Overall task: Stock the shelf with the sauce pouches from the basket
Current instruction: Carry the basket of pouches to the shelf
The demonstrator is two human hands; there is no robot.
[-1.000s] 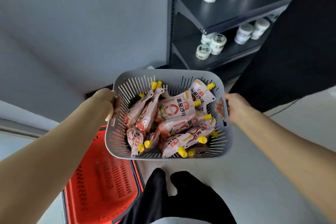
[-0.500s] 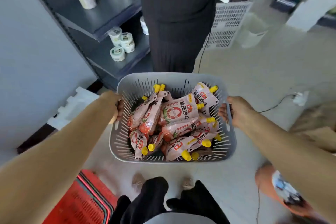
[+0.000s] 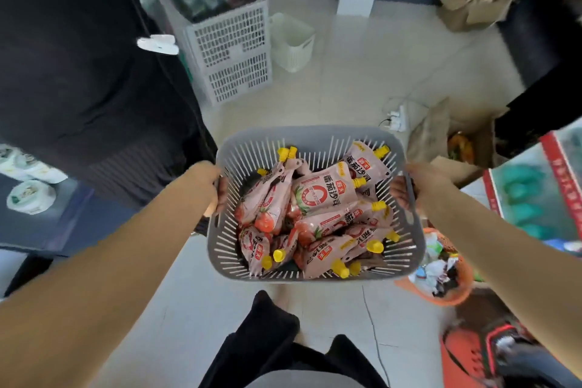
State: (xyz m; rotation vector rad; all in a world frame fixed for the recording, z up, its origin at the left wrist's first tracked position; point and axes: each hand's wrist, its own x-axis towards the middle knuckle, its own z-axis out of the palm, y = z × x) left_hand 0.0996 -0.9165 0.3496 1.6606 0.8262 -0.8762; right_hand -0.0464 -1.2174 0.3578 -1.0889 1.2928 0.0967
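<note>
Since the earlier frame, the view has been swung away from the dark shelf (image 3: 41, 224), now at the left edge, toward the open floor. A grey basket (image 3: 315, 135) is held in the air, with the left hand (image 3: 211, 186) clamped on its left rim and the right hand (image 3: 419, 183) clamped on its right rim. Sauce pouches (image 3: 318, 195) are heaped inside, none yet shelved. The carrying step appears to be in hand; next, the basket would likely need to be set down near a shelf so that one hand is freed.
</note>
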